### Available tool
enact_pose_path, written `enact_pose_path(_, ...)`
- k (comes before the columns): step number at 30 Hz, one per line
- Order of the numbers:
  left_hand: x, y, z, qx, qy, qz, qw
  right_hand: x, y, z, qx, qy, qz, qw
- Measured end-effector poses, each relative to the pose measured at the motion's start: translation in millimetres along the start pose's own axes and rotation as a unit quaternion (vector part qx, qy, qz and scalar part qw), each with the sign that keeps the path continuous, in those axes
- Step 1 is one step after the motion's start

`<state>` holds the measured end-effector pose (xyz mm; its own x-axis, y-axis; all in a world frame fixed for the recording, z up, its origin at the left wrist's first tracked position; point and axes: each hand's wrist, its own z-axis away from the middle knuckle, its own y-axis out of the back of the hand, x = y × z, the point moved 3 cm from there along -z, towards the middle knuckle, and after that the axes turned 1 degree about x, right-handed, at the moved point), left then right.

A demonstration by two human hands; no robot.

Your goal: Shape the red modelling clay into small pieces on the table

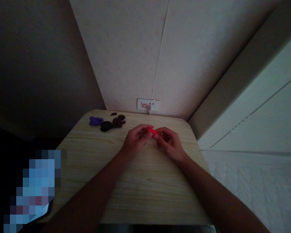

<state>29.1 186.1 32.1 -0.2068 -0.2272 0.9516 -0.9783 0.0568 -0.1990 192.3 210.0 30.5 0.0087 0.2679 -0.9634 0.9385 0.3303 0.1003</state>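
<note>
Both of my hands meet above the far middle of a small light wooden table (140, 191). My left hand (135, 139) and my right hand (168, 143) pinch a small red-pink lump of clay (151, 131) between their fingertips, fingers curled round it. The lump is held just above the tabletop. To the left, at the table's far edge, lie a purple clay piece (95, 120), a black lump (106, 126) and some dark brown pieces (118, 121).
A wall socket (148, 105) with a white plug sits on the wall just behind the table. A white bed or mattress (257, 181) borders the table on the right. The left side is dark, with a blurred blue patch at lower left.
</note>
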Motion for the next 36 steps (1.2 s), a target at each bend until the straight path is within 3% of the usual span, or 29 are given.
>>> enact_pose_path(5,0.1,0.3,-0.8,0.029,0.019,-0.01,0.999,-1.8,-2.3,-0.2,-0.033,0.001,0.007,0.999)
enact_pose_path(12,1.2,4.3,0.0,0.055,-0.076,-0.139,0.986,1.2,1.9,-1.7,-0.028,0.009,0.025,0.999)
enact_pose_path(16,1.5,1.6,4.6,0.035,-0.103,-0.179,0.978,-3.2,3.1,0.3,-0.003,0.003,-0.019,1.0)
enact_pose_path(21,8.4,-0.7,6.8,0.023,-0.155,-0.246,0.957,-4.4,-3.7,1.8,-0.019,-0.015,-0.033,0.999)
enact_pose_path(26,9.3,-0.7,6.0,0.014,-0.189,-0.261,0.947,4.7,-4.2,-2.5,-0.031,-0.04,-0.112,0.992)
enact_pose_path(36,6.7,-2.5,9.4,0.032,-0.258,-0.285,0.922,9.7,-10.3,-3.4,-0.018,-0.138,-0.272,0.952)
